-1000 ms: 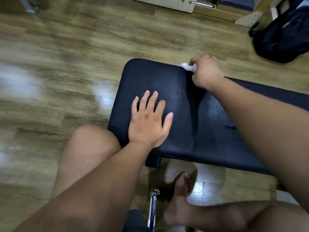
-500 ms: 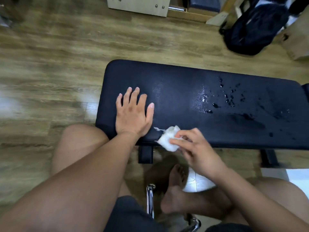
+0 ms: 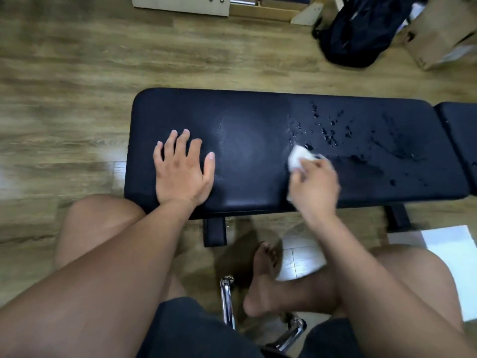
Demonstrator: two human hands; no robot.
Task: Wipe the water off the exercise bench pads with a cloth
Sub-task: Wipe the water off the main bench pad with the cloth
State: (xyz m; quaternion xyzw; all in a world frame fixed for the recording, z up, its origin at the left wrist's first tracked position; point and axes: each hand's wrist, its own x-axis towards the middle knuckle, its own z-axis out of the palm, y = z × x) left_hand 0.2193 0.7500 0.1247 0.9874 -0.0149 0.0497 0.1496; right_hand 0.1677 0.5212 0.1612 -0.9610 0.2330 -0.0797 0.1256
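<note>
A long dark bench pad (image 3: 253, 112) lies across the middle of the view. Its left half looks dull and smeared; water droplets (image 3: 327, 130) and wet streaks cover its right half. My left hand (image 3: 182, 169) rests flat on the pad's left part, fingers spread. My right hand (image 3: 315, 182) grips a small white cloth (image 3: 296, 156) and presses it on the pad at the near edge of the droplets. A second dark pad (image 3: 462, 130) begins at the far right.
Wood floor all around. My bare knees and a foot (image 3: 263, 277) are below the bench, beside a chrome frame (image 3: 228, 303). A black backpack (image 3: 361, 29) and a cardboard box (image 3: 438, 34) sit at the back right, with a white sheet (image 3: 451, 257) near right.
My right hand swept the cloth from the pad's far edge to its near edge, then moved right and up onto the pad next to the droplets. My left hand stayed flat.
</note>
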